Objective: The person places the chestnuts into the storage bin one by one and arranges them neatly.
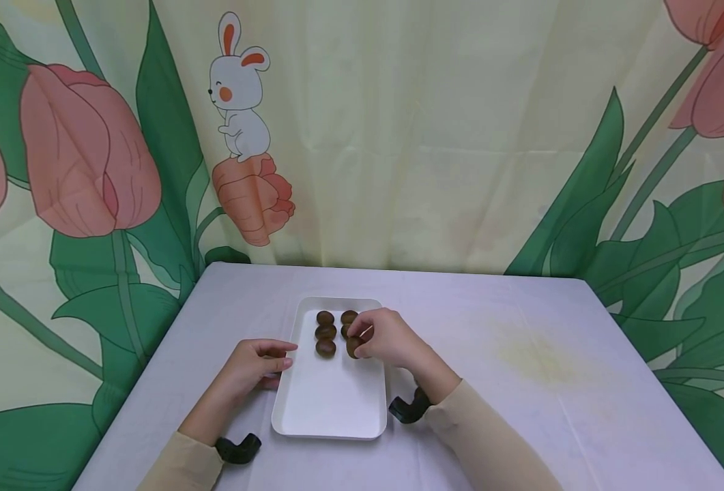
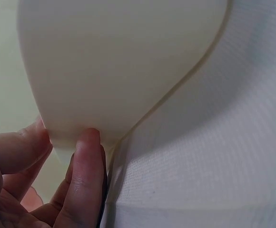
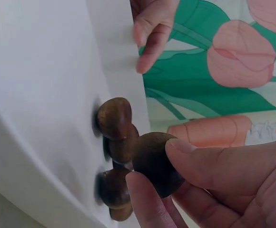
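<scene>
A white rectangular tray (image 1: 331, 402) holds brown, glossy chestnuts in two columns. In the left column stand three, the nearest one (image 1: 325, 348) in plain sight. The right column shows a far chestnut (image 1: 349, 317) and one partly hidden behind my fingers. My right hand (image 1: 389, 337) pinches a chestnut (image 3: 156, 161) between thumb and fingers at the near end of that column; in the right wrist view it appears raised off the tray floor. At the tray's left edge, my left hand (image 1: 254, 365) touches the outer side with its fingertips (image 2: 88, 142), fingers fairly straight.
A white cloth covers the table (image 1: 490, 423), with a faint yellowish patch right of the tray. Behind it hangs a curtain (image 1: 429, 136) printed with tulips and a rabbit on a carrot. Black wrist-worn pieces (image 1: 239, 450) show at both sleeves.
</scene>
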A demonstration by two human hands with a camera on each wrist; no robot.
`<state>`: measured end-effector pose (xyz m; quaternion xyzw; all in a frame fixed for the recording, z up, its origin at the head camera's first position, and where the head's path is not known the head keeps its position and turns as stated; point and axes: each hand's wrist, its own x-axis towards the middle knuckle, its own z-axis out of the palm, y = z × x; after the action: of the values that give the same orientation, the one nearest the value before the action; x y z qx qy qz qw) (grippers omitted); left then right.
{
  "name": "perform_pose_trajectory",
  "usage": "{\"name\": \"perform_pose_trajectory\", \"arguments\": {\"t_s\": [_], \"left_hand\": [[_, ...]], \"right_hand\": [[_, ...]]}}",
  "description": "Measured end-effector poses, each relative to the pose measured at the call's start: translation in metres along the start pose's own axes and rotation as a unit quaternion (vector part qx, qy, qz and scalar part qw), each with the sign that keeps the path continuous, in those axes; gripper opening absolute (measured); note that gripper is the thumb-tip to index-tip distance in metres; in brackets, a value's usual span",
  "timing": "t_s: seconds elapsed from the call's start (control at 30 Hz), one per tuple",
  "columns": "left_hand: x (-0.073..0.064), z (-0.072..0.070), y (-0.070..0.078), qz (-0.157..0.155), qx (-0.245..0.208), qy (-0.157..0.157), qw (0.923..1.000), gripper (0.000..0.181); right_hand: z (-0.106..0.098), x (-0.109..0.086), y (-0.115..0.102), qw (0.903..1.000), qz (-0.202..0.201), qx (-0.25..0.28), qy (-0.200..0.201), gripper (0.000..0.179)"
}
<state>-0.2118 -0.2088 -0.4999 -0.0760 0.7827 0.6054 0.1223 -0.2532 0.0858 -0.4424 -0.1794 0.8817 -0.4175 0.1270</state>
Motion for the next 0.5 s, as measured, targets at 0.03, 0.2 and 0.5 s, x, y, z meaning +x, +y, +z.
{"name": "perform_pose_trajectory", "arguments": {"t_s": [0.03, 0.2, 0.5], "left_hand": [[0.0, 0.0, 0.0, 0.001, -0.001, -0.001, 1.0, 0.037], [-0.001, 0.0, 0.0, -0.005, -0.005, -0.003, 1.0, 0.037], [0.0, -0.001, 0.001, 0.001, -0.001, -0.002, 1.0, 0.036]], "right_hand": [[0.001, 0.001, -0.001, 1.0, 0.0, -0.007, -0.001, 0.029], [0.007, 0.005, -0.002, 0.9993, -0.008, -0.037, -0.007, 0.029], [0.01, 0.011, 0.002, 0.9973, -0.027, -0.067, -0.018, 0.03]]}}
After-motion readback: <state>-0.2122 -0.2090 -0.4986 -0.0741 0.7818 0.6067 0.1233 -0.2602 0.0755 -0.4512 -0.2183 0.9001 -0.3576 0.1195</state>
